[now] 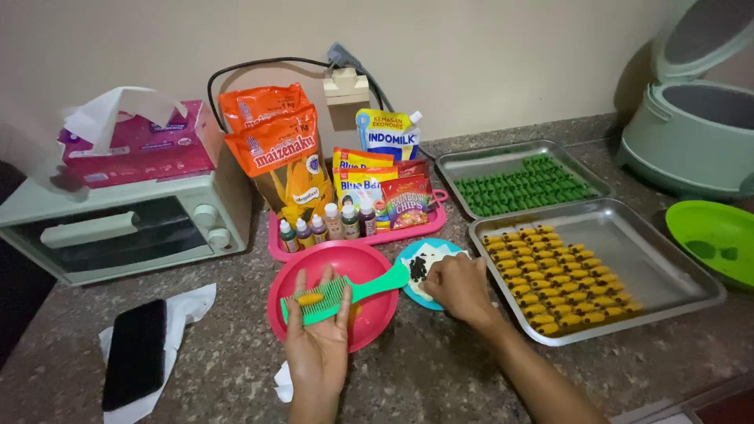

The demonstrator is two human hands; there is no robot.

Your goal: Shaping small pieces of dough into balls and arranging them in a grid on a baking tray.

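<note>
Head view, left to right. A black phone (136, 353) lay on a white tissue near the front edge of the speckled bench (440, 369), below a pale-green toaster oven (118, 228) carrying a pink tissue box (141, 145). The left hand (316, 334), palm up with fingers spread flat, supported a green comb (345, 297) over a pink bowl (342, 271); a small yellow dough roll (309, 299) rested on the comb's teeth. The right hand (458, 288), fingers curled narrow, touched a small blue plate (408, 263) bearing dark chips (418, 268), possibly pinching one, though the fingertips were hidden. Behind stood a pink tray (357, 239) of packets and colouring bottles. To the right, a front baking tray (667, 275) held rows of yellow pieces, and a rear tray (487, 161) green ones.

Risk: the roll sat loose on the comb and could slide off if the palm tilted. The right forearm lay close to the front tray's near corner, so a nudge could shift it. Open bench remained in front of the bowl; the front tray's right half was bare.
</note>
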